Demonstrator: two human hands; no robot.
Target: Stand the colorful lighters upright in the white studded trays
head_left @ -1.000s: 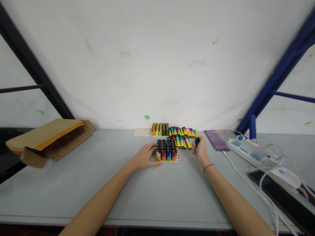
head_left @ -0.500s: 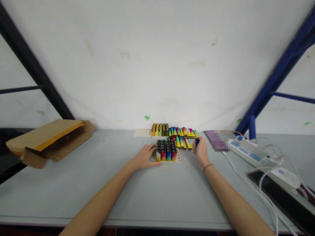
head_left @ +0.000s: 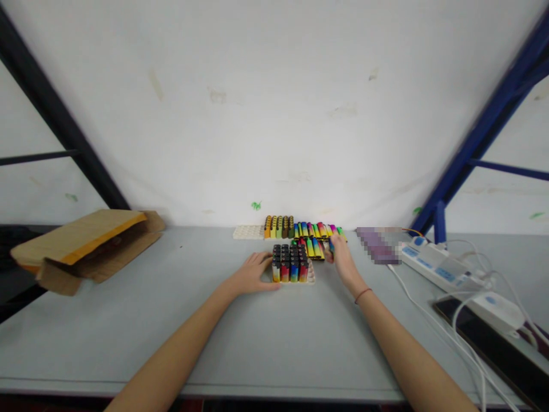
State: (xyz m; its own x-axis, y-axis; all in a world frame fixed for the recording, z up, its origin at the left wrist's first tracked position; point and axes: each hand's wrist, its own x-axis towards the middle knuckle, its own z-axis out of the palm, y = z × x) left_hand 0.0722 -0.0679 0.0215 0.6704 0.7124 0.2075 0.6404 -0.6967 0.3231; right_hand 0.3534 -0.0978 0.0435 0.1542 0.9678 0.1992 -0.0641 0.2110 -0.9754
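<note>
- Centrally, a front tray [head_left: 310, 279] packed with upright lighters [head_left: 290, 264] is seen on the grey table [head_left: 257, 337], well within reach of both arms.
- At nine o'clock of that tray the left hand [head_left: 252, 276] is laid flat, fingers unfolded and pressed to the tray's side. Nothing is gripped, and the tray seems to be steadied against sliding in this way.
- At two o'clock of the tray the right hand [head_left: 343, 260] is stretched out, its fingertips set upon the loose lighters [head_left: 316, 240]. Whether one of them is pinched cannot be told, since the fingers are small and blurred.
- Those loose lighters are laid flat, side by side, between the front tray and the back tray [head_left: 249, 231], apparently so that each can be picked off singly.
- At twelve o'clock the back tray is set against the wall. Only its right half is filled, with standing lighters [head_left: 278, 226], and its left half is bare.
- At nine o'clock, well apart, an open cardboard box [head_left: 86, 243] is lying on its side. At three o'clock a power strip [head_left: 433, 264] and white cables [head_left: 429, 320] are lying apart from the hands.
</note>
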